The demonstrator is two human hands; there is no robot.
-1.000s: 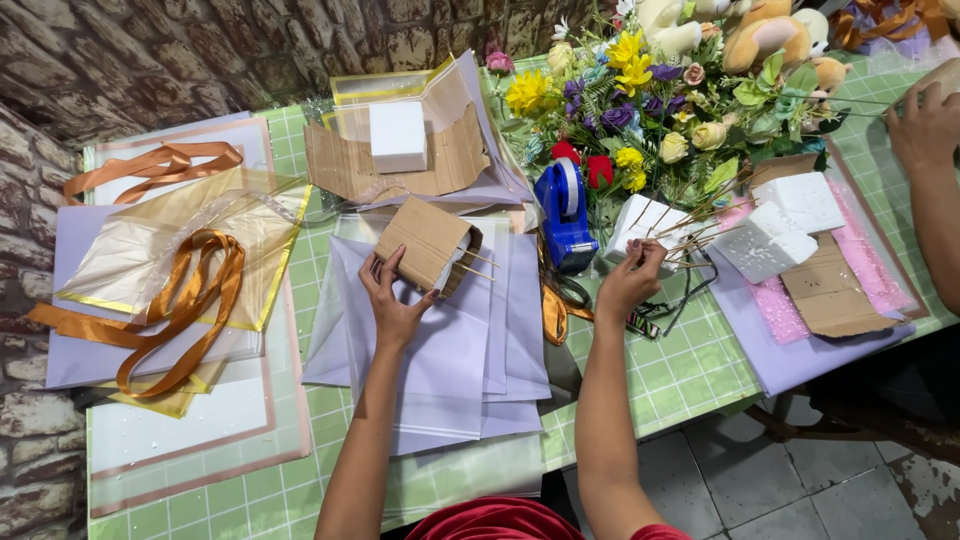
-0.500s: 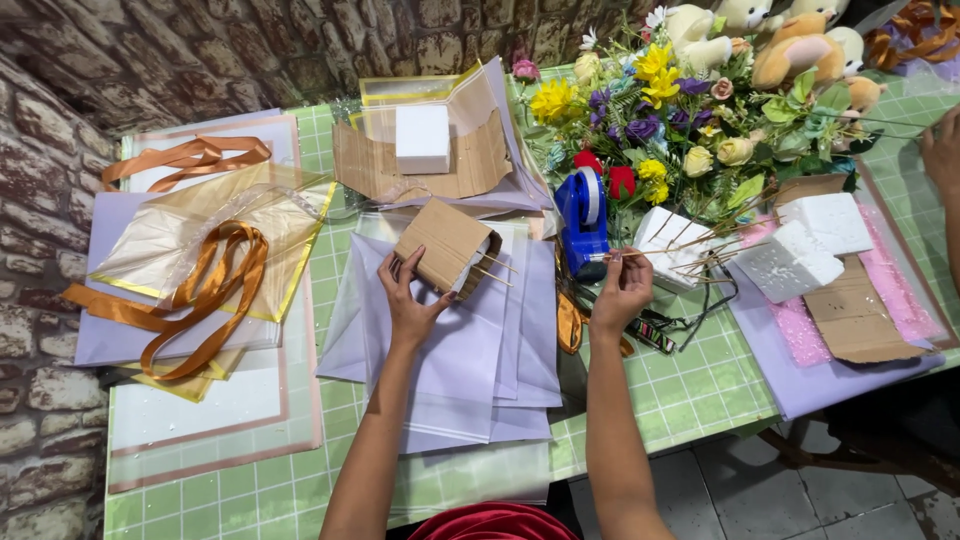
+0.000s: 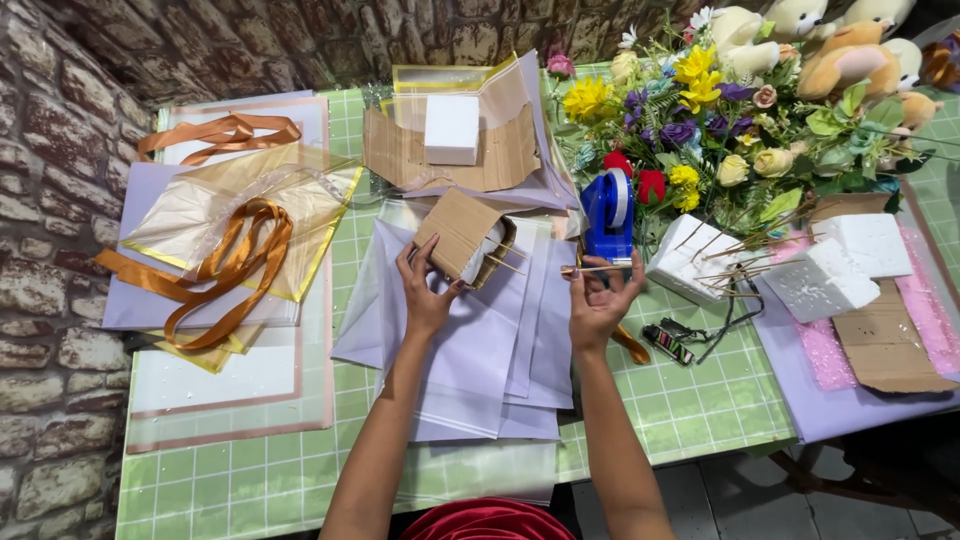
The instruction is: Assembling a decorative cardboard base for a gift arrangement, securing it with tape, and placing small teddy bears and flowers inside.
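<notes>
Your left hand (image 3: 425, 290) grips the cardboard-wrapped foam block (image 3: 462, 235) over the lilac paper sheets (image 3: 470, 345); your right hand (image 3: 598, 300) pinches a thin wooden stick (image 3: 590, 269) (beside the blue tape dispenser (image 3: 607, 215)). Pushed in crooked, it could snap or pierce the cardboard.

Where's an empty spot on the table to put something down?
Bare green table shows at the near edge, right of the lilac paper sheets. Another strip lies near the front left corner. Around the flowers and foam blocks it is crowded.
</notes>
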